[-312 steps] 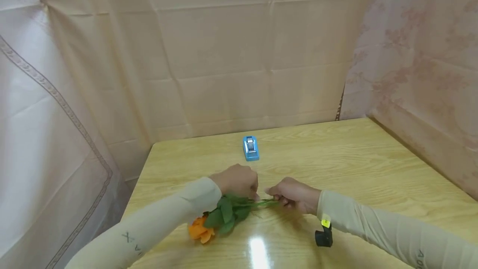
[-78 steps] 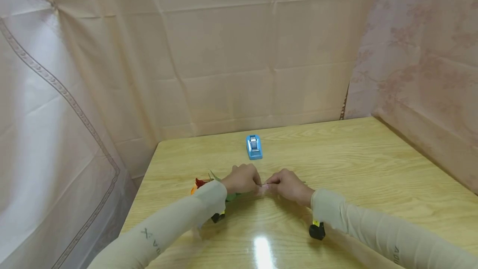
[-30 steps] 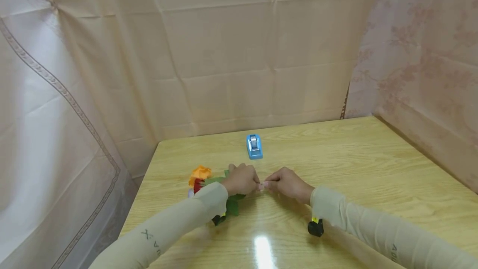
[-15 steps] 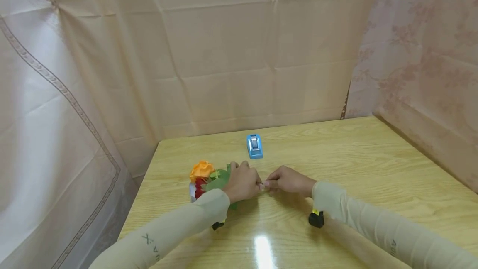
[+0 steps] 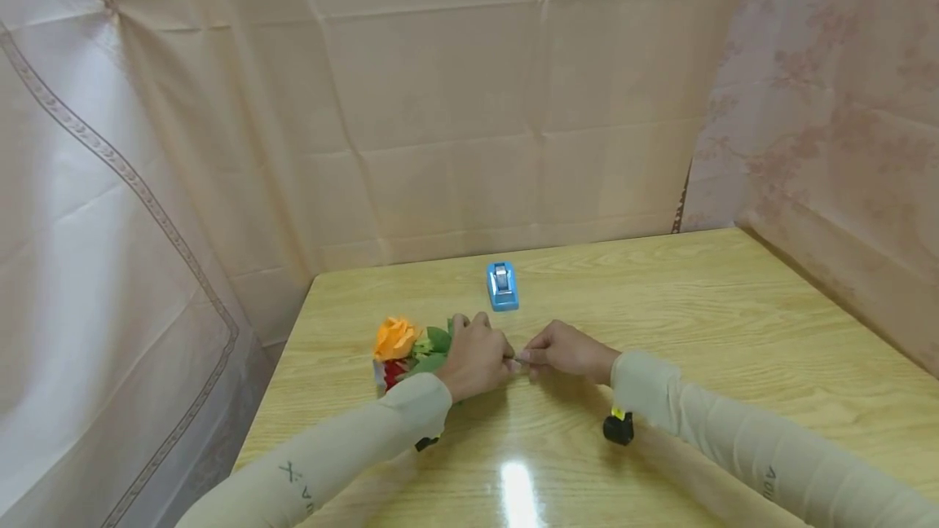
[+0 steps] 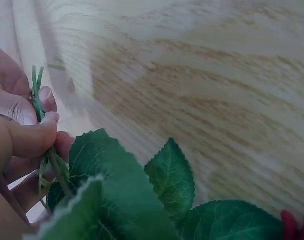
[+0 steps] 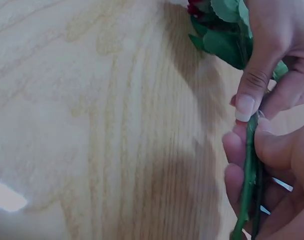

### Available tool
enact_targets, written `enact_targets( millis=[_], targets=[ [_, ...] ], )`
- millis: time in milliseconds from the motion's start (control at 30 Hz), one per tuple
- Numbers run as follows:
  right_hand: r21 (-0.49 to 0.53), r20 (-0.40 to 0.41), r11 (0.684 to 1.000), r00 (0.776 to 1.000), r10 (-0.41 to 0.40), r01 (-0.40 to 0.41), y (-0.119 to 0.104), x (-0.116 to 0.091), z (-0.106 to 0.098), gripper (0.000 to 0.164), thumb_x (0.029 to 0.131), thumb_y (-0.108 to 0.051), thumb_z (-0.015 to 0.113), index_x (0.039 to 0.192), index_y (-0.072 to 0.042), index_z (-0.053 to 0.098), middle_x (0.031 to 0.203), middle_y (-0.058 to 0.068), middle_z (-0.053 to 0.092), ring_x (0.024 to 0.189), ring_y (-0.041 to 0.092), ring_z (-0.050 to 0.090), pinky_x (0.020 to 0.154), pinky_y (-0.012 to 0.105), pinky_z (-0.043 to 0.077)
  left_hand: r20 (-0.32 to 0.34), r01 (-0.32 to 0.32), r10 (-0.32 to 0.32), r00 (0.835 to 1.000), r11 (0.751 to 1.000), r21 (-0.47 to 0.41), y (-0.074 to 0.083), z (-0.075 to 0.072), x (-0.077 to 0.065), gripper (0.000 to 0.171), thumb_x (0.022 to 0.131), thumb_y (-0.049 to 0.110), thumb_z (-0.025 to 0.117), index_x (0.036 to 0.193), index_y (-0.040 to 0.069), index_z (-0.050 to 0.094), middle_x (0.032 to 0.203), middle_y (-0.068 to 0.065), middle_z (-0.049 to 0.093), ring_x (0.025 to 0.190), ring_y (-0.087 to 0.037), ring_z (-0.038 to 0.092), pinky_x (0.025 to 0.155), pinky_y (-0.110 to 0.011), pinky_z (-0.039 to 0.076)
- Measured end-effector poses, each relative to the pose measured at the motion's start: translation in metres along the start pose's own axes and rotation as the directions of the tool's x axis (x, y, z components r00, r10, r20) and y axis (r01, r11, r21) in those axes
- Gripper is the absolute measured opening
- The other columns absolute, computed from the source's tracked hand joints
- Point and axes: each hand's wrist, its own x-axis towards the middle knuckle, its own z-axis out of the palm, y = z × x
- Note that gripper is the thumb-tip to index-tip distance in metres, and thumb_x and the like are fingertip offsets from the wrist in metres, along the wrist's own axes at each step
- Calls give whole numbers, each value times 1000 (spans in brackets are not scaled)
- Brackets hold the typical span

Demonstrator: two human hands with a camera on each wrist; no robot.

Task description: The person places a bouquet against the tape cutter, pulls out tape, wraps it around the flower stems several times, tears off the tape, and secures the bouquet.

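Note:
A bunch of artificial flowers lies left of centre in the head view, with an orange flower (image 5: 396, 338), a red flower (image 5: 394, 373) and a pale one partly hidden at the edge. My left hand (image 5: 477, 357) pinches the stems just below the leaves (image 6: 171, 175). Close beside it, my right hand (image 5: 572, 351) holds the lower stems (image 7: 247, 185) between thumb and curled fingers. The two thumbs nearly meet on the stems in the right wrist view. A small glint shows there; whether it is tape, I cannot tell.
A blue tape dispenser (image 5: 502, 287) stands on the wooden table (image 5: 660, 300) beyond the hands. Fabric curtains (image 5: 440, 104) hang behind the table and along both sides. Black wrist cameras (image 5: 619, 428) hang under the sleeves.
Ten seconds ago only the orange flower showed, nearer the front edge. Over the last second the bunch has turned, bringing the orange head slightly up and right. The hands have barely shifted.

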Motion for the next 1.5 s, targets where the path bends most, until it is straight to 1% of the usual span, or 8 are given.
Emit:
enact_targets(
  millis=[233,633,767,933,1000,1133,1267,1500],
  targets=[
    [16,-82,1000,997,8,-7,0,0,6,18,101,-14,66,101,-5,81,102,3,76,95,19,69,94,49,53,46,33,-29,999,995,-92,-3,-5,4,15,87,39,83,91,25,85,88,13,76,78,-12,42,80,-41,26],
    [23,-116,1000,993,-6,9,2,1,9,15,98,-10,69,104,-1,80,106,11,77,92,24,75,85,40,59,73,4,2,997,997,-83,-4,-7,7,13,86,35,85,86,22,85,86,11,75,79,-13,44,84,-40,28],
    [16,-125,1000,992,-14,16,3,1,10,14,98,-10,70,104,-2,80,107,11,77,93,24,75,85,41,58,111,-10,20,994,996,-94,-6,-8,12,15,87,33,84,78,21,82,73,14,69,75,-15,44,80,-39,26],
    [14,-146,999,989,-26,29,7,2,12,13,97,-9,71,104,-4,80,108,9,77,97,21,73,86,41,58,194,-7,27,981,995,-101,-8,-8,19,33,92,34,79,63,19,74,50,13,55,61,-13,44,77,-39,22],
    [1,-154,999,987,-34,34,7,3,12,13,97,-9,71,104,-5,81,109,8,76,98,20,72,86,40,58,196,-16,36,980,995,-102,-9,-6,20,42,93,35,78,56,20,68,45,11,51,58,-12,43,76,-40,21],
    [-30,-142,999,989,-47,43,7,3,10,12,97,-11,71,103,-7,81,106,5,76,96,19,69,82,38,57,123,-84,83,989,996,5,-9,-3,15,35,94,39,76,65,21,75,56,13,58,65,-11,44,81,-42,26],
    [-76,-103,997,994,-42,34,6,6,7,13,98,-18,71,104,-11,81,103,-1,76,96,17,66,84,40,55,41,-154,149,988,975,162,-6,-2,9,30,95,40,74,73,21,76,64,12,62,70,-11,46,88,-45,31],
    [-139,-56,990,997,-45,37,8,8,6,21,103,-22,62,104,-12,80,104,0,77,95,17,72,93,46,54,-2,-161,167,986,952,261,-5,0,4,35,96,41,73,67,21,70,55,10,52,69,-13,45,90,-45,32]
  ],
)
